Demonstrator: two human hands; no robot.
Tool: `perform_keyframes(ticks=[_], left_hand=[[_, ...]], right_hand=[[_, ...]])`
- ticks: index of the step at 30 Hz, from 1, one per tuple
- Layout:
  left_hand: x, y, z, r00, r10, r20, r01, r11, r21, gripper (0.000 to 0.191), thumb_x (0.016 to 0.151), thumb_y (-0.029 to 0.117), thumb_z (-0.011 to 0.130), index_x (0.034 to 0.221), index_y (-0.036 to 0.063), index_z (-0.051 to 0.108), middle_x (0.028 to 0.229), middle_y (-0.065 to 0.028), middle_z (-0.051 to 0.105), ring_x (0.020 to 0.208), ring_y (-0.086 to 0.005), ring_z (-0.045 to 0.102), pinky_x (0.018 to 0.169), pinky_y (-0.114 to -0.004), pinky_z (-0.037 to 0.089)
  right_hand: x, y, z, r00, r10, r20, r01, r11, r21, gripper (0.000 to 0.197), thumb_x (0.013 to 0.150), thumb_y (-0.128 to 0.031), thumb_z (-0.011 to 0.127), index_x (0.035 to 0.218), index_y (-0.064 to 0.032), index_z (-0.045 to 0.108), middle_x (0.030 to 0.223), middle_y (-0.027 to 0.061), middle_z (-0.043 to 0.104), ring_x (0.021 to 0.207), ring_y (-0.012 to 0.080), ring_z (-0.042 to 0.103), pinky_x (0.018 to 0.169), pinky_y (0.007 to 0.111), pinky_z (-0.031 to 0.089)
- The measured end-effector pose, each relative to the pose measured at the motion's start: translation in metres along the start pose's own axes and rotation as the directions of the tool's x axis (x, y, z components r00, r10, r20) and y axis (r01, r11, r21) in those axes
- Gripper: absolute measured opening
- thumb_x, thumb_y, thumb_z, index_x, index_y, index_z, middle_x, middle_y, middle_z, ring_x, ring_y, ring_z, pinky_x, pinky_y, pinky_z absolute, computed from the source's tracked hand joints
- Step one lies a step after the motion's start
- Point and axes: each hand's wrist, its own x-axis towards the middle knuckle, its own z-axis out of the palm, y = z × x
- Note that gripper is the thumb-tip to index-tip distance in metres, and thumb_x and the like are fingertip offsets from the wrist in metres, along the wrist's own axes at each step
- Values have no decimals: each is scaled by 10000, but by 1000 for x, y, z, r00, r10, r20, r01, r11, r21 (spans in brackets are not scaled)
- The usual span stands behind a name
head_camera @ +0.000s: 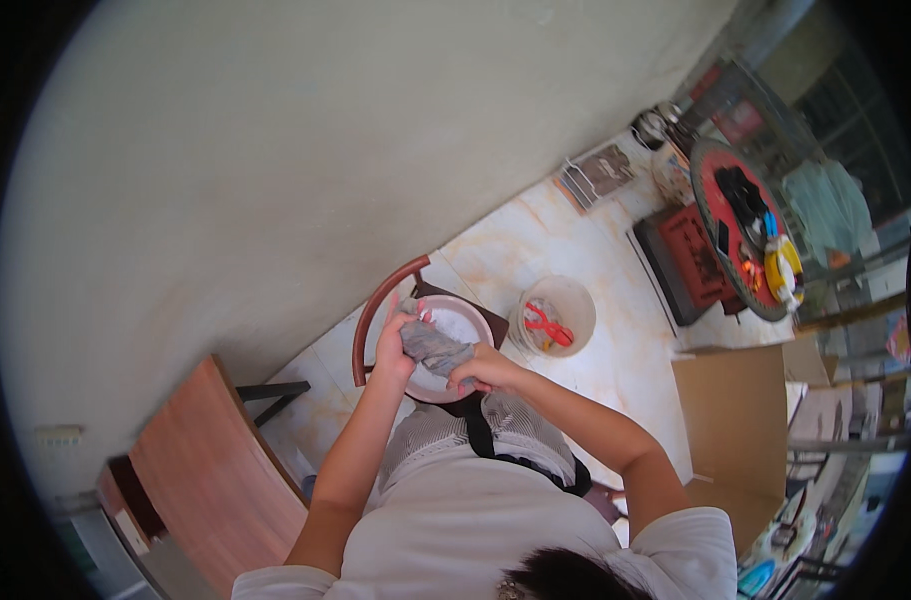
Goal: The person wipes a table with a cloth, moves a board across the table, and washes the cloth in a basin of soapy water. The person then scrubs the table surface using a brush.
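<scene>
My left hand (396, 346) and my right hand (485, 369) grip a wet-looking grey cloth (434, 349) between them. The cloth is bunched and looks twisted, held above a pale pink basin (484, 321). White suds (455, 322) show in the basin. Under the basin is a dark seat (498, 327) of a chair with a curved reddish-brown wooden back rail (373, 315). Some fingers of both hands are hidden by the cloth.
A pale bucket (586, 307) holding a red plastic tool (549, 326) stands on the marbled floor. A wooden table (215, 465) is at lower left, an open cardboard box (733, 420) at right. Beyond stands a round red table (714, 180) with objects on it. A wall runs behind the chair.
</scene>
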Motion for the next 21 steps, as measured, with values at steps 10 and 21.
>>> perform_keyframes(ticks=[10,21], left_hand=[[-1,-15,13,941,0,338,155,888,-434,173,753,111,572,913,112,506,751,-49,530,679,-191,528,661,-343,470],[0,-47,40,976,172,132,-124,942,-311,368,809,256,547,1140,98,516,887,-91,572,771,-225,580,753,-394,515]], right_hand=[[-5,0,-16,895,-28,446,-162,910,382,106,651,-43,571,567,-7,518,469,68,450,297,89,292,320,230,201],[10,4,-63,835,31,549,-238,920,311,178,747,-133,615,862,0,586,624,72,537,330,100,329,365,241,281]])
